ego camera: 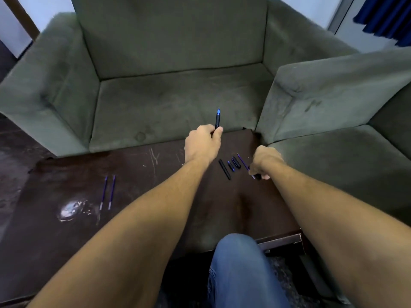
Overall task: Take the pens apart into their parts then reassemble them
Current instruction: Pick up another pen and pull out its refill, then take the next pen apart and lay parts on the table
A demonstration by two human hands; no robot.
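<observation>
Holding pen [217,121] by rear end in left grip [203,144], tip up and away, over bench [155,174] far edge. Pinching small dark part [258,176] in right grip [263,162], low on bench. Found loose parts [224,169] between grips, nearer right, axes slanting away-left; two refills [104,192] well apart, left. Judged: dark part to travel up-left to pen, in line with its axis. Read no brand, no writing.

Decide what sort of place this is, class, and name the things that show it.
Probably a home living room: a green armchair, a second armchair beside it, a low dark table in front of them, and a blue curtain.
</observation>
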